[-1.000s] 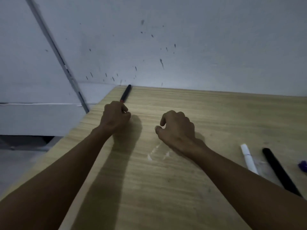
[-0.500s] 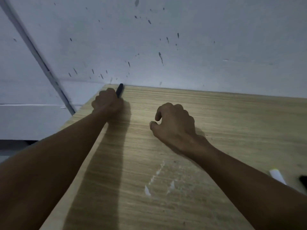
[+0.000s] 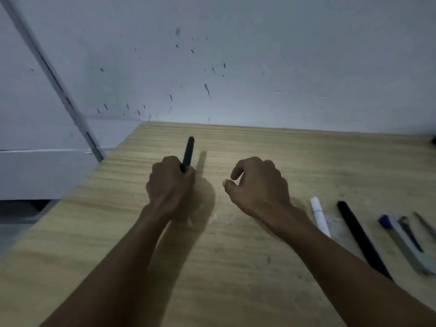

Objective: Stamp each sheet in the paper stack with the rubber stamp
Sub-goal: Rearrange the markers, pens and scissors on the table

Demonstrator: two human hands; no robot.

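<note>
**Black pen gripped in left hand over wooden desk**

Backed by a pale wall flecked with dark specks. Spread across most of the view, a light wooden desk, its far edge against that wall and its left edge falling away to a white ledge. Crossed at the upper left by a slanted grey strip.

Reached in from below, two bare forearms. Left hand curled into a fist round the lower end of a black pen, with the rest of the pen poking up and away toward the wall. Right hand held just above the desk, fingers loosely curled and thumb near the forefinger, holding nothing.

Laid out on the desk to the right, well apart from the left hand: a long black stick (pen or marker, hard to tell), a white marker just beside the right forearm, then a blue-capped pen and a couple of thin dark items near the right edge, too blurred to name.

Searched for a paper stack and a rubber stamp: neither seen anywhere in this view.
</note>
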